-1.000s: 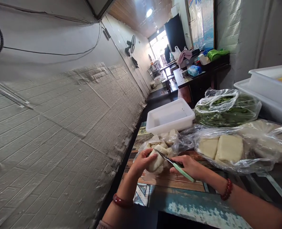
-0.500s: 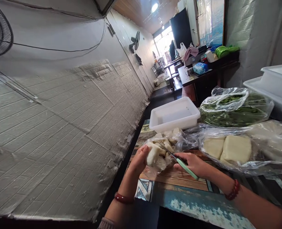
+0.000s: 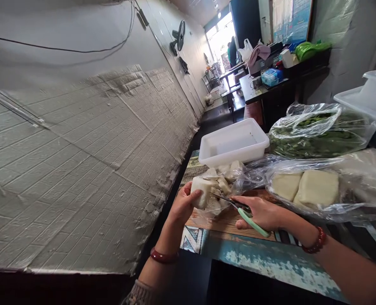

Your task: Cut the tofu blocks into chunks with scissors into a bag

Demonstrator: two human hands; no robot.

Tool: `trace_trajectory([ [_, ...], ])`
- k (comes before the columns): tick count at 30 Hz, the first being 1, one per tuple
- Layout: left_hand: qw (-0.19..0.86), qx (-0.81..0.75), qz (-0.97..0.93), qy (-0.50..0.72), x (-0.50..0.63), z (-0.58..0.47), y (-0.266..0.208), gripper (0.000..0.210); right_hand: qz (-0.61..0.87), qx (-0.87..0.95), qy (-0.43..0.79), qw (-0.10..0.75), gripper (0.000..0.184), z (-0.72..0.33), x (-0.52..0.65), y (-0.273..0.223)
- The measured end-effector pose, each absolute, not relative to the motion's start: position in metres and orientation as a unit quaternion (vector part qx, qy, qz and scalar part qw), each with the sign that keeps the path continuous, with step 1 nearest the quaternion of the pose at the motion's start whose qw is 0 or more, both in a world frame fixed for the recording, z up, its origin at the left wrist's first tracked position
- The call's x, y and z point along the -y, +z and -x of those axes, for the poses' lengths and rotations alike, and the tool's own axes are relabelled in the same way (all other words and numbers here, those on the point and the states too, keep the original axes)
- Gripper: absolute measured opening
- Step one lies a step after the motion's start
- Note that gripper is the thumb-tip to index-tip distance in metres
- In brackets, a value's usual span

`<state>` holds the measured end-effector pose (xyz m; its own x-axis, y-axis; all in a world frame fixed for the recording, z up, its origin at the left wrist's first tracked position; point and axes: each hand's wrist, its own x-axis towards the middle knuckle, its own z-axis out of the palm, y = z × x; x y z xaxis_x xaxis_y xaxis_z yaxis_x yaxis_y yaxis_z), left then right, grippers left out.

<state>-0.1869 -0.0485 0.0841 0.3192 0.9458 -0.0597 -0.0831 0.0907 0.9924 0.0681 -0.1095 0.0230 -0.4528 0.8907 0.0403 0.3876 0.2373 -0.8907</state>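
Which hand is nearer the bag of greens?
Right. The right hand, holding green-handled scissors, is just nearside and left of the bag of greens; the left hand, gripping a pale block, is farther left.

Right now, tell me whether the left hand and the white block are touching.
Touching. The head view shows the left hand gripping the white block, thumb across its face.

One pair of scissors (image 3: 254, 223), two bracelets (image 3: 164, 256)

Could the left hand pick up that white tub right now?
Probably not as things stand: the left hand holds a pale block, and loose pale pieces lie in front of the white tub.
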Motion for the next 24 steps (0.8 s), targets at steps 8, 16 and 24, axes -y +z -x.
trace_trajectory([
  [8, 0.592, -0.427, -0.536, 0.425, 0.051, 0.175, 0.079, 0.063, 0.420, 0.739, 0.436, 0.294, 0.067, -0.068, 0.109, 0.019],
  [16, 0.569, -0.438, -0.563, 0.408, 0.051, 0.177, 0.080, 0.067, 0.414, 0.748, 0.434, 0.286, 0.065, -0.070, 0.108, 0.024],
  [24, 0.588, -0.432, -0.555, 0.400, 0.047, 0.181, 0.081, 0.065, 0.429, 0.722, 0.435, 0.323, 0.051, -0.068, 0.106, 0.027],
])
